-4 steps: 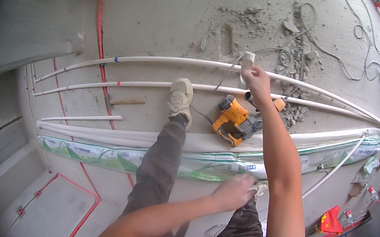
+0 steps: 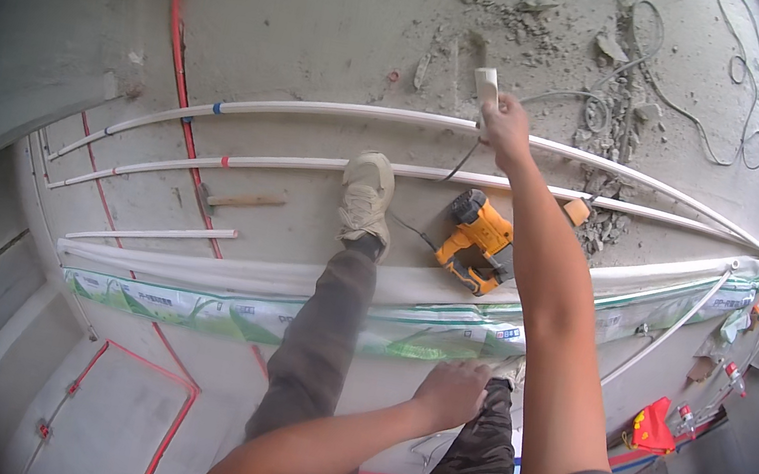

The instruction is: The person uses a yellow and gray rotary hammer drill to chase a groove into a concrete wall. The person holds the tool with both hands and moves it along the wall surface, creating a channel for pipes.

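Note:
My right hand (image 2: 508, 130) reaches far forward above the concrete floor. Its fingers close round a short white block-like piece (image 2: 486, 83) whose exact kind I cannot make out. A dark cord (image 2: 460, 162) hangs just below that hand. My left hand (image 2: 453, 394) rests against my camouflage trouser leg (image 2: 475, 457), fingers bent and their tips hidden. A yellow-and-black power tool (image 2: 478, 244) lies on the floor between my shoe (image 2: 366, 196) and my right forearm, which covers part of it.
Two long white pipes (image 2: 321, 109) arc across the floor. Nearer lies a bundle in green-and-white plastic wrap (image 2: 214, 311). A wooden-handled tool (image 2: 247, 200) is at left. Rubble (image 2: 612, 126) and a loose grey cable (image 2: 686, 113) spread beyond; a red bag (image 2: 653, 428) sits at right.
My right hand and the white piece have shifted slightly farther away, and the piece tilts left. My left hand has moved slightly left and down, away from my other shoe.

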Motion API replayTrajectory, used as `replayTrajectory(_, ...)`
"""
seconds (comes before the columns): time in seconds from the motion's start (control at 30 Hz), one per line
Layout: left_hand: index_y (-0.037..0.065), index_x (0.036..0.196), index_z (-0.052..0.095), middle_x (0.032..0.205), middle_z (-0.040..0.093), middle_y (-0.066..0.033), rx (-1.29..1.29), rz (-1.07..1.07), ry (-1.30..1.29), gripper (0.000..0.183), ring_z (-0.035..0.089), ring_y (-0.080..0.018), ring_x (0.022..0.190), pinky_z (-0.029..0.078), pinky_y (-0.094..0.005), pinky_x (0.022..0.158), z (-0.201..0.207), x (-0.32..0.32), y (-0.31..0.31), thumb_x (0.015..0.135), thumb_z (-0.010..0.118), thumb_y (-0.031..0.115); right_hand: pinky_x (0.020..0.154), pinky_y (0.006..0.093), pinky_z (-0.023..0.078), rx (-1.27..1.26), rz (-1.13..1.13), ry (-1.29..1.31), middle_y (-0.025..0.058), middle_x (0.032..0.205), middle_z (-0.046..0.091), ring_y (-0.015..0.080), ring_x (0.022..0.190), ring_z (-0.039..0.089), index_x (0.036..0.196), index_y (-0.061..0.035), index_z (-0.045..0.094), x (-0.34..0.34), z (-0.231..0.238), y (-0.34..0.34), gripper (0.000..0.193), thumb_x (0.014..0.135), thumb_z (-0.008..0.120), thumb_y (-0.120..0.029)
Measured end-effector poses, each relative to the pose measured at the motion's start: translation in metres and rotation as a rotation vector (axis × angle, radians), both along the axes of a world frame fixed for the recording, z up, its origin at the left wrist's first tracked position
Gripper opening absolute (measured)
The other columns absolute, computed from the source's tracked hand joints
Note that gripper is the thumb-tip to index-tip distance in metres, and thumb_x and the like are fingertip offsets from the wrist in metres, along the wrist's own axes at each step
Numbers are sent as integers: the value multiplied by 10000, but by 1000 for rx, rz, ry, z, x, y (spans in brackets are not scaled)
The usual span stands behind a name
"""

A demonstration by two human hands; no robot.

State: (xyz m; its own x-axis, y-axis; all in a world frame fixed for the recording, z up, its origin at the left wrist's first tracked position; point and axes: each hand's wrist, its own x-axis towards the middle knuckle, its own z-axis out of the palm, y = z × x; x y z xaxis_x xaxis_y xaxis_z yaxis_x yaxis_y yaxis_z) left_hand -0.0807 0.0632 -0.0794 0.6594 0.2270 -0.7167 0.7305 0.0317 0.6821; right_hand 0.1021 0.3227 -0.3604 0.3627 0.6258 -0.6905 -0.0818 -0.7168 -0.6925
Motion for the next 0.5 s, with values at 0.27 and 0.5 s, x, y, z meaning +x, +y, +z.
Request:
replayTrajectory(0.27,18,1073,673,1041,628,-145,-62,179,-312,254,638,-301,1034,507,-438,875,26,-17,51,871,723,163,687,370,653,-113,-325,56,85,1102,691,191,900,704,1246,13,638,-51,-102,26,261,1067,681,-173)
replayTrajectory(0.5,38,1055,691,1084,618,-136,-49,98,-200,270,605,-300,1066,476,-405,849,39,-27,95,824,759,160,752,324,600,-27,-405,30,113,1126,719,177,923,693,1311,29,643,-52,-143,8,318,1033,723,-103)
